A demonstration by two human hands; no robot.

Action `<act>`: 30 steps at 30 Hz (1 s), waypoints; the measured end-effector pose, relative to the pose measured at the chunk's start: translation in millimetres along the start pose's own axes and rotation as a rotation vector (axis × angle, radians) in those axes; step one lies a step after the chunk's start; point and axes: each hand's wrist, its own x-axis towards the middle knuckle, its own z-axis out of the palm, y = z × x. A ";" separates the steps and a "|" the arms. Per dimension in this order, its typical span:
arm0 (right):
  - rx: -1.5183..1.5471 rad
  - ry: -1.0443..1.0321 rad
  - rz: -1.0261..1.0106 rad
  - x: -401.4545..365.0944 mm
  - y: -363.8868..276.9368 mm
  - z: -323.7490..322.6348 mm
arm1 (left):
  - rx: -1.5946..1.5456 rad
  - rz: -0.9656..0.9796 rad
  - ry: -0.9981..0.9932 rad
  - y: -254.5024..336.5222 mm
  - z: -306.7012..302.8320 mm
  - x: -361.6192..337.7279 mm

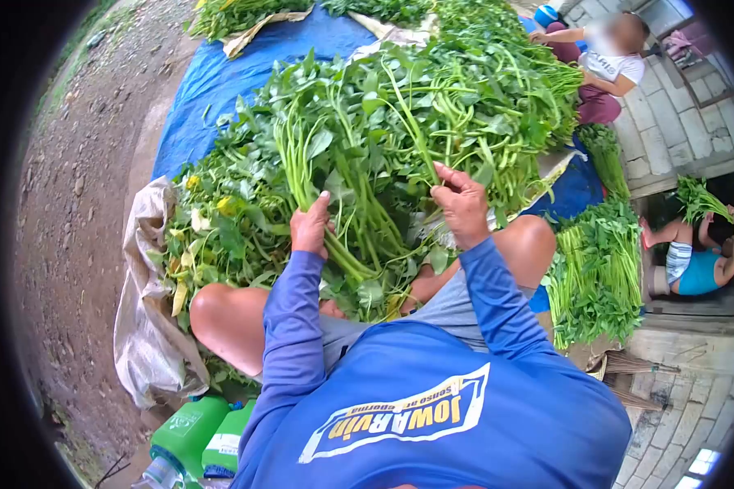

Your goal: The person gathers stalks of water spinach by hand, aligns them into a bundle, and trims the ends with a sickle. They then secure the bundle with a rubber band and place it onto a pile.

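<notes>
My left hand [310, 225] is closed around a bunch of water spinach [298, 167], its long pale-green stems rising above the fist and more stems trailing below toward my lap. To the right, my right hand [462, 205] pinches a water spinach stalk [413, 130] between thumb and fingers, and its leafy end reaches up to the left. Both hands are above my crossed legs. In front of them spreads a large heap of loose water spinach [497, 98], many stems tangled together. Parts of the fingers are hidden by leaves.
A blue tarp [189, 102] lies under the heap, with a pale woven sack [151, 301] at left. Green plastic containers [189, 432] stand at lower left. Stacked greens [599, 273] lie at right. One person [616, 69] sits at upper right; another [701, 261] holds a bunch.
</notes>
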 end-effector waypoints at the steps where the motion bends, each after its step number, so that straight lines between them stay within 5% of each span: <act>1: -0.233 0.068 -0.101 1.4 -5.8 1.4 | 0.014 -0.011 -0.010 2.2 1.3 -0.9; 7: -0.597 0.221 -0.295 -3.8 -19.3 29.9 | -0.047 -0.026 -0.018 0.2 12.2 -0.8; 11: -0.707 -0.092 -0.397 -26.2 12.2 59.8 | -0.020 -0.158 -0.038 -18.5 9.6 10.3; 13: -0.599 -0.481 -0.122 -49.1 30.5 75.1 | -0.221 -0.290 -0.037 -42.9 5.0 17.8; 15: -0.288 -0.643 0.211 -64.4 78.1 84.7 | -0.295 -0.317 -0.084 -75.9 -6.7 22.8; 21: -0.494 -0.718 0.134 -76.9 77.8 89.7 | 0.087 -0.194 0.144 -101.9 -12.6 27.2; 22: -0.239 -0.645 0.217 -70.7 82.6 87.1 | -0.195 -0.216 0.108 -76.8 0.0 10.2; 23: 0.011 -0.551 0.315 -68.4 82.7 78.8 | -0.100 -0.196 0.053 -81.8 -14.8 20.6; 25: -0.120 -0.280 0.246 -48.5 50.2 57.1 | -0.168 -0.206 -0.023 -58.7 -19.8 14.8; 30: -0.233 -0.621 0.360 -60.4 20.4 22.3 | -0.253 -0.126 -0.143 -18.3 -15.5 10.3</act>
